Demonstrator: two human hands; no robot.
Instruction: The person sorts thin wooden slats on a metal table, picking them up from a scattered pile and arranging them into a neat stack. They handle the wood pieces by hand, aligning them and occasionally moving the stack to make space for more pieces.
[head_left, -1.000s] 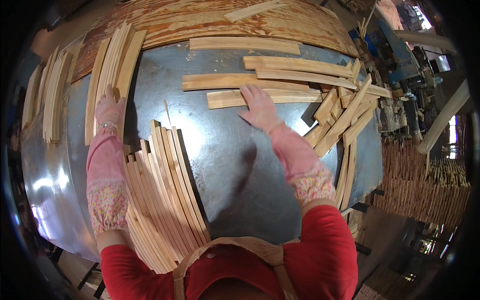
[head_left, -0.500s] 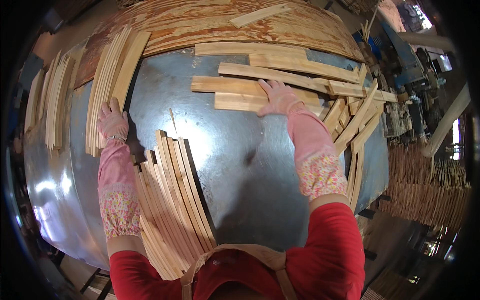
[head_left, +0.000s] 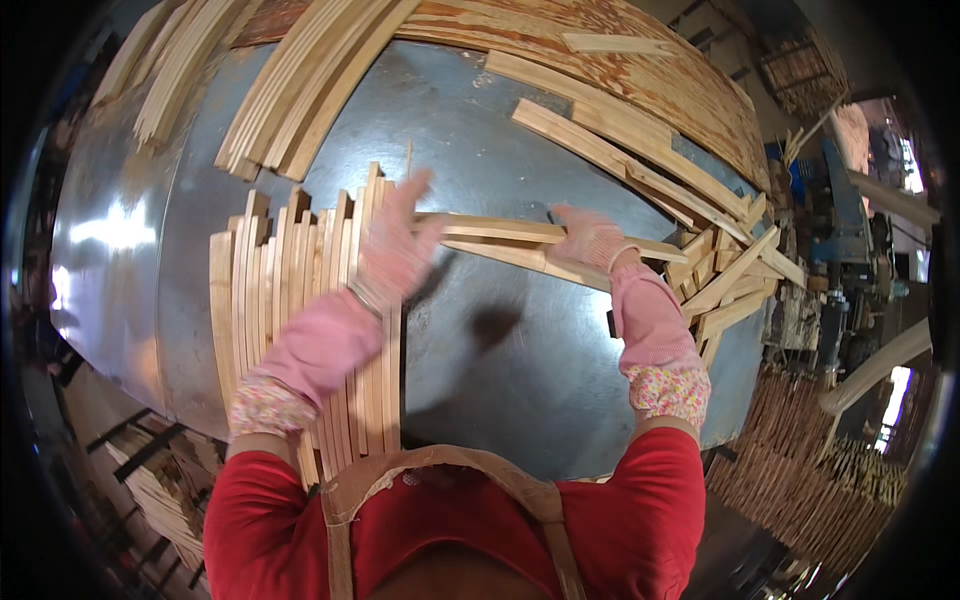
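My right hand (head_left: 590,240), in a pink glove, is closed on wooden slats (head_left: 500,229), two of them, lying crosswise above the metal tabletop. Their left ends reach to my left hand (head_left: 393,245), also gloved in pink. It is smeared by motion, with fingers stretched out and the thumb apart; whether it touches the slat ends I cannot tell. Beneath my left hand and forearm stands a row of slats (head_left: 255,290) packed side by side, partly hidden by the arm. Right of my right hand lies a jumbled pile of slats (head_left: 735,280).
The metal table (head_left: 480,370) spreads under everything. A bundle of slats (head_left: 310,80) lies at the far left, with another bundle (head_left: 195,70) beyond it. More slats (head_left: 620,160) lie slantwise at the far right. Behind runs a worn wooden board (head_left: 640,75); bundled sticks (head_left: 790,440) are stacked at right.
My left hand has left the far-left bundle and moved right, over the row of slats. My right hand has drawn slats nearer. The view has turned.
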